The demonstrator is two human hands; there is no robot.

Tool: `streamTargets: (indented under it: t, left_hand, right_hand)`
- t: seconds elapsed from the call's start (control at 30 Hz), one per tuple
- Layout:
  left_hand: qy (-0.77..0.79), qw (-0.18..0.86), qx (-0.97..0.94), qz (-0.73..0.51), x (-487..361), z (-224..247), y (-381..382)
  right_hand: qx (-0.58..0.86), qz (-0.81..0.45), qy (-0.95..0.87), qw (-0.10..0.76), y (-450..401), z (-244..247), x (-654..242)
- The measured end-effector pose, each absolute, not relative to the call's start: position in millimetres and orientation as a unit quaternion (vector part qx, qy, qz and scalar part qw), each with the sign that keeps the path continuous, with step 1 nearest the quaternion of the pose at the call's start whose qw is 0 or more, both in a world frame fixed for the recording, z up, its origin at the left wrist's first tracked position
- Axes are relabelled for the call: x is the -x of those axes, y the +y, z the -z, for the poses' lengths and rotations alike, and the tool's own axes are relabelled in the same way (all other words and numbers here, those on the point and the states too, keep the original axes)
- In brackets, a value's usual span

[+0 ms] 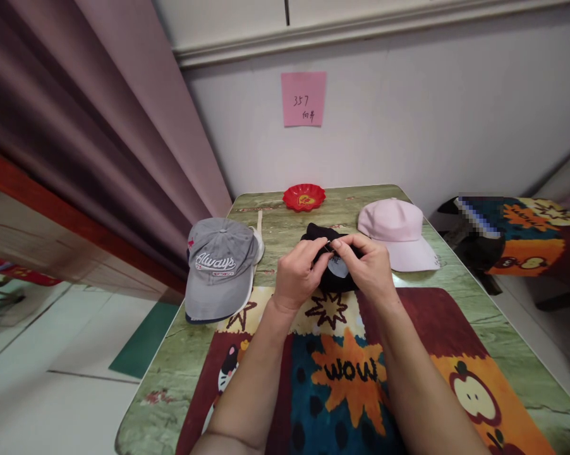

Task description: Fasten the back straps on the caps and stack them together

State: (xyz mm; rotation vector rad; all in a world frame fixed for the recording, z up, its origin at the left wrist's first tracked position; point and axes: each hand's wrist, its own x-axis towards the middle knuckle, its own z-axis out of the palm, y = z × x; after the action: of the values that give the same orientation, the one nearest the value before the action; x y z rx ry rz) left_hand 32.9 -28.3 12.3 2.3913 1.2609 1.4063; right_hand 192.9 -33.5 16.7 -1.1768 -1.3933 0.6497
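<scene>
A black cap [333, 282] with a pale patch inside is held over the table, just past the printed mat. My left hand [298, 273] pinches its edge from the left, thumb and fingers together. From the right, my right hand [371, 264] pinches the same edge close to the left fingertips. A small shiny bit, perhaps a strap buckle, shows between the fingertips. My fingers cover much of the cap's near side. A grey cap [221, 265] with "Always" lettering lies to the left, over another light-coloured cap. On the right rests a pale pink cap [393, 230].
A red scalloped dish [304, 198] sits at the table's back edge. The colourful mat [337, 373] covers the near part of the green table [147, 385]. A pink note [304, 99] is on the wall, and a curtain [138, 95] hangs at left. A person is partly visible at far right.
</scene>
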Motion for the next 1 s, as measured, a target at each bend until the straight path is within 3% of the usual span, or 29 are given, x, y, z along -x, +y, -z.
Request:
streamTargets:
  t: [0.2,0.67,1.0]
  left_hand:
    - [0.442,0.128,-0.726,-0.511,-31,-17,-25]
    - [0.45,0.196,-0.704,-0.513,-31,-12,-21]
    - [0.443,0.223,-0.685,-0.534,-35,-17,-25]
  right_hand:
    - [0.465,-0.331,-0.506,0.647,-37,-27,-202]
    - [0.437,-0.39,-0.454,0.672,-50,-45,-235]
    - [0.497,-0.365,-0.511,0.599,-49,-45,-211]
